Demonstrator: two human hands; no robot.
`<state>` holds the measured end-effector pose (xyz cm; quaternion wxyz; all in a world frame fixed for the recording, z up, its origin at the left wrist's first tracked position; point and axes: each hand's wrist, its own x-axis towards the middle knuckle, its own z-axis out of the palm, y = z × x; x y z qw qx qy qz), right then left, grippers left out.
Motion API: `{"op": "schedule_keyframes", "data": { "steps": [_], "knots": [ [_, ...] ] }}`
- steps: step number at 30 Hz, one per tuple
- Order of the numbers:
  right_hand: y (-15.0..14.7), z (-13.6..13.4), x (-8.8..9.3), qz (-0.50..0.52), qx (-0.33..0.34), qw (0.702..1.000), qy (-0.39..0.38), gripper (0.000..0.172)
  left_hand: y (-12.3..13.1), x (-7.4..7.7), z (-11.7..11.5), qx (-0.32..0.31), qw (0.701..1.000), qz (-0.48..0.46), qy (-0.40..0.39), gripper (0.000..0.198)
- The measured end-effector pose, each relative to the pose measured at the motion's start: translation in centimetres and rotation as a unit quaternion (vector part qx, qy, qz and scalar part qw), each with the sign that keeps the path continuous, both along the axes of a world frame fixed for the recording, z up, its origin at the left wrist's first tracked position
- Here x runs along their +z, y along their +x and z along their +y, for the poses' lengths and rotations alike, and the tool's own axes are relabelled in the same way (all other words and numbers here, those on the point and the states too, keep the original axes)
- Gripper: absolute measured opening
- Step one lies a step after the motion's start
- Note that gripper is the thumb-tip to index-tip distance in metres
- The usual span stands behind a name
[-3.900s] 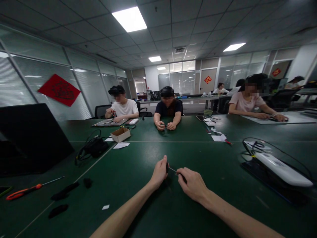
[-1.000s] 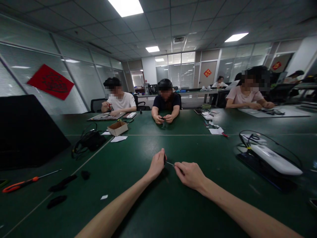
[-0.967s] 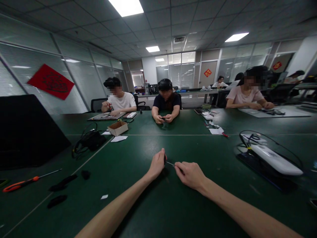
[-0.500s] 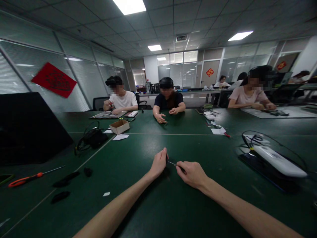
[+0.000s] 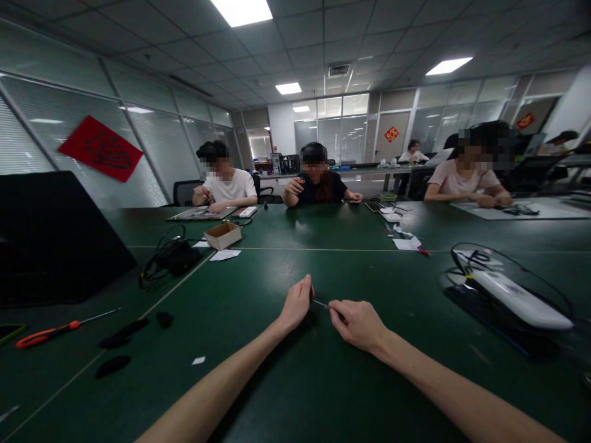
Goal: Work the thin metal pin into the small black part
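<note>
My left hand (image 5: pixel 295 304) is closed around a small dark object (image 5: pixel 311 294), mostly hidden behind the fingers, just above the green table. My right hand (image 5: pixel 359 324) grips a small screwdriver (image 5: pixel 320 303) by its dark handle. Its thin metal shaft points left, and the tip meets the dark object at my left hand. Whether the tip sits in a screw cannot be made out.
Left on the green table (image 5: pixel 268 381) lie an orange-and-black screwdriver (image 5: pixel 69 328), several black pieces (image 5: pixel 113 366) and a white scrap (image 5: pixel 198 361). Farther off stands a small cardboard box (image 5: pixel 223 237). A white device (image 5: pixel 521 298) lies at right. Co-workers sit opposite.
My two hands and the screwdriver look nearly unmoved. Across the table, the middle co-worker has drawn both hands back from the tabletop, one raised and the other out to the side.
</note>
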<state>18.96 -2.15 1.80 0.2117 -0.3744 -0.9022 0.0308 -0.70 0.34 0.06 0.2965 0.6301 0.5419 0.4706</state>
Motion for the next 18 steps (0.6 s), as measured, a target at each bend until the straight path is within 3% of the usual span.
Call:
{"op": "schedule_keyframes", "data": {
  "steps": [18],
  "knots": [
    [-0.07, 0.04, 0.01, 0.013, -0.008, 1.000, -0.002, 0.032, -0.04, -0.39, 0.28, 0.005, 1.000, 0.002, 0.002, 0.056]
  ]
}}
